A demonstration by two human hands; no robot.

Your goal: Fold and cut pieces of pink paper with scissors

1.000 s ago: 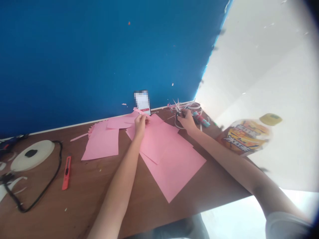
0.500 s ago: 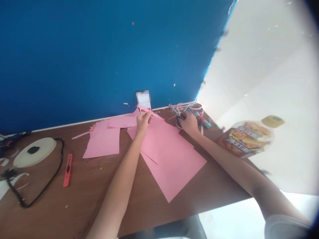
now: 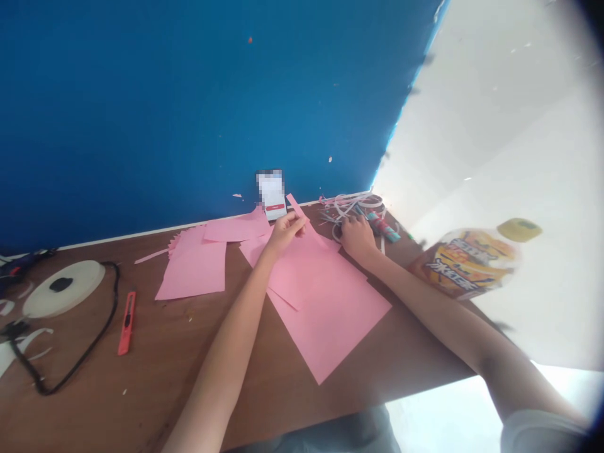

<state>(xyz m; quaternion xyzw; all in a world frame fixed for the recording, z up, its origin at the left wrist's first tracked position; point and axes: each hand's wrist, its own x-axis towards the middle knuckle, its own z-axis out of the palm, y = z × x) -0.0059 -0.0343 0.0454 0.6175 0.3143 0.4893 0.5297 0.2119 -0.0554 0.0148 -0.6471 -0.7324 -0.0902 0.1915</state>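
Observation:
My left hand (image 3: pixel 286 234) pinches a narrow pink paper strip (image 3: pixel 296 206), whose free end points up and away over the table. Beneath that hand lie several overlapping pink paper sheets (image 3: pixel 330 314), the lowest with a corner toward me. At the back right, my right hand (image 3: pixel 358 238) rests palm down with curled fingers beside a tangle of pale paper strips (image 3: pixel 352 204). Its fingertips are hidden, and whatever they hold cannot be made out. Just right of it lies a red and light-blue wrapped roll (image 3: pixel 383 226).
More pink sheets (image 3: pixel 195 267) lie left of centre. A red utility knife (image 3: pixel 126 324), a white disc (image 3: pixel 63 289) and a black cable (image 3: pixel 85 358) are on the left. A phone (image 3: pixel 272 192) leans against the blue wall. A yellow-capped tea bottle (image 3: pixel 465 261) stands at right.
My left hand has shifted right, and the strip in it has swung from pointing left to pointing up. My right hand now covers the dark thing that showed at its fingertips.

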